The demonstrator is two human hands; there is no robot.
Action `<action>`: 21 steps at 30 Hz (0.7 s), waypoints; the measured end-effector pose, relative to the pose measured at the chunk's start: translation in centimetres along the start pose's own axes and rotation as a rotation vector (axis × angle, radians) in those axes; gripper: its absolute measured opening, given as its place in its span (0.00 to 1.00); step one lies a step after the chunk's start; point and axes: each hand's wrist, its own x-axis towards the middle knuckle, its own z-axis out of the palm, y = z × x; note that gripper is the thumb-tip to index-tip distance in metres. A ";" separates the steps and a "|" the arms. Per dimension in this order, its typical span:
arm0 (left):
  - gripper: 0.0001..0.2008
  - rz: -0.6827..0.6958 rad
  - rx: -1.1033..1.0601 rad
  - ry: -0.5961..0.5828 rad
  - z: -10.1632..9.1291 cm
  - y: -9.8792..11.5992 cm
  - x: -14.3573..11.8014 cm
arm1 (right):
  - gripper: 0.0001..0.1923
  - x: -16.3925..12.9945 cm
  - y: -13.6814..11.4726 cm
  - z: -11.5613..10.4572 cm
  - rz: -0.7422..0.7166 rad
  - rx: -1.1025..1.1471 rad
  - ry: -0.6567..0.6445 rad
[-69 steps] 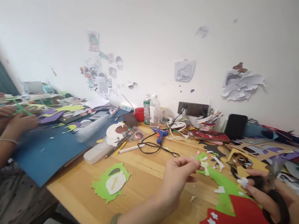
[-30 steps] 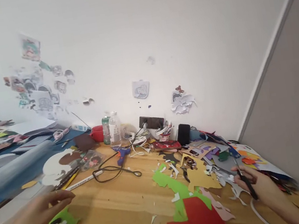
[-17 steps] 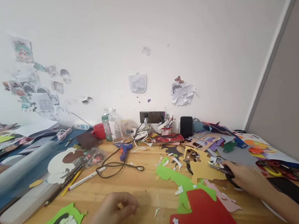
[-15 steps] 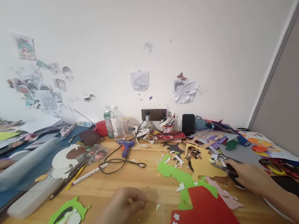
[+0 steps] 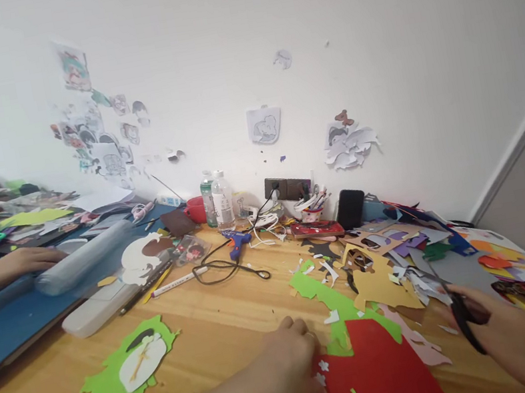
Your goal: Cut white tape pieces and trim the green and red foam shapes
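With the right hand (image 5: 504, 330) gripping black scissors (image 5: 458, 311) at 3 o'clock, the left hand (image 5: 293, 367), fingers curled, presses small white flowers (image 5: 320, 379) onto the red sheet (image 5: 381, 379) at the desk's (image 5: 224, 325) near edge, seemingly placing decorations.

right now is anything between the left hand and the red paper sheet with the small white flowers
Nothing visible. The left hand rests at the near left edge of the red paper sheet, fingertips right beside the small white flower cutouts. The right hand holds black-handled scissors off to the side, clear of that gap.
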 end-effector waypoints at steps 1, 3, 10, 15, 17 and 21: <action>0.20 -0.015 0.000 -0.005 0.1 0.1 0.3 | 0.17 -0.5 -1.1 0.4 0.015 0.032 -0.035; 0.21 -0.041 -0.014 -0.018 0.2 0.1 0.9 | 0.18 -1.6 -3.5 1.5 0.111 0.237 -0.183; 0.16 -0.135 -0.181 -0.022 0.4 -0.7 2.7 | 0.16 -4.6 -9.4 5.9 -0.066 0.584 -0.409; 0.09 -0.150 -0.315 -0.005 -0.2 -1.0 2.8 | 0.16 -4.6 -9.8 7.2 -0.033 0.754 -0.427; 0.07 -0.127 -0.381 0.018 -0.5 -1.0 3.0 | 0.15 -4.5 -9.5 7.4 -0.001 0.794 -0.376; 0.10 -0.065 -0.551 0.028 -0.7 -0.8 3.6 | 0.20 -4.9 -8.9 7.9 0.020 0.860 -0.329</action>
